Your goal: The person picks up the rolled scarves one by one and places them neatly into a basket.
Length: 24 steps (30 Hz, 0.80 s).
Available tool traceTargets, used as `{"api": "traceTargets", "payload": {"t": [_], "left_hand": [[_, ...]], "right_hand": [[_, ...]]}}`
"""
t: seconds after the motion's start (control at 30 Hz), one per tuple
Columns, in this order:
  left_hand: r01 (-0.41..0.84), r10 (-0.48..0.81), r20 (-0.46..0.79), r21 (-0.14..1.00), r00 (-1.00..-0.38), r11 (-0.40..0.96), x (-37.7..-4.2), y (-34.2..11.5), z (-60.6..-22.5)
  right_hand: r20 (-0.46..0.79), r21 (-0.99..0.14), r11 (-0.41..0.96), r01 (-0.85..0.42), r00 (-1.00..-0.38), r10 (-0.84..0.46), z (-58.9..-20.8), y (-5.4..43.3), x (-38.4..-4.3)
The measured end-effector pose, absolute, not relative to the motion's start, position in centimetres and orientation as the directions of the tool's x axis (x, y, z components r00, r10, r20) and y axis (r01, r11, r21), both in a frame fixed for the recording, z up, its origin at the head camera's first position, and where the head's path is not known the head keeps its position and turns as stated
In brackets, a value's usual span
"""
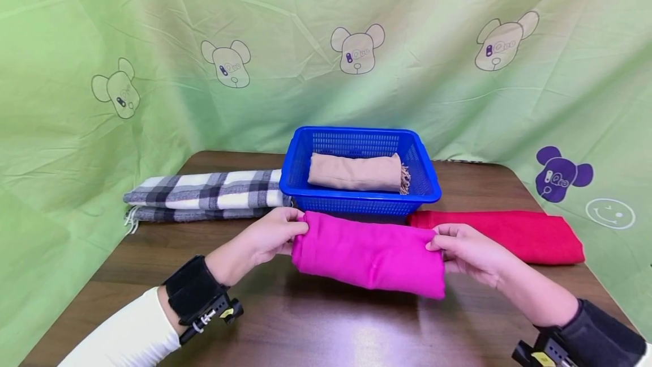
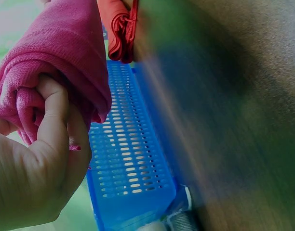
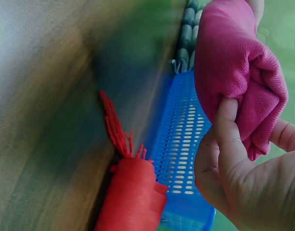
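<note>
Both forearms reach forward, angled inward. The left hand and right hand grip opposite ends of the folded magenta cloth, thumbs on top, holding it above the table, just nearer than the blue basket.

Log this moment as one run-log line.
left hand, right hand: gripping ends of magenta rolled cloth above table | blue basket: beige fringed cloth inside | left: fringed plaid cloth | right: red cloth
</note>
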State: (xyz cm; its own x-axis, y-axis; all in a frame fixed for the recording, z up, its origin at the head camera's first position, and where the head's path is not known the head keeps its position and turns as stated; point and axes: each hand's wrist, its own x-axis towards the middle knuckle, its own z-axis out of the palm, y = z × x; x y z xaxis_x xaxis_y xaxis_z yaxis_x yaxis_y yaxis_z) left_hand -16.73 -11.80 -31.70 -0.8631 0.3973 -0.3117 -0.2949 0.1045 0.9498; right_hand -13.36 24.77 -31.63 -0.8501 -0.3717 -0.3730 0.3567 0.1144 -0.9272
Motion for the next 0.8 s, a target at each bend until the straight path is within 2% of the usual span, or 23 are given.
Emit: {"api": "traceTargets", "payload": {"t": [0.8], "left_hand": [[-0.264,0.369,-0.277,0.961,-0.887,0.086,-18.0,-11.6,-29.5]], "right_hand": [[-0.364,-0.931,0.114,0.346,-0.876,-0.316,-29.0,24.5,-15.2]]}}
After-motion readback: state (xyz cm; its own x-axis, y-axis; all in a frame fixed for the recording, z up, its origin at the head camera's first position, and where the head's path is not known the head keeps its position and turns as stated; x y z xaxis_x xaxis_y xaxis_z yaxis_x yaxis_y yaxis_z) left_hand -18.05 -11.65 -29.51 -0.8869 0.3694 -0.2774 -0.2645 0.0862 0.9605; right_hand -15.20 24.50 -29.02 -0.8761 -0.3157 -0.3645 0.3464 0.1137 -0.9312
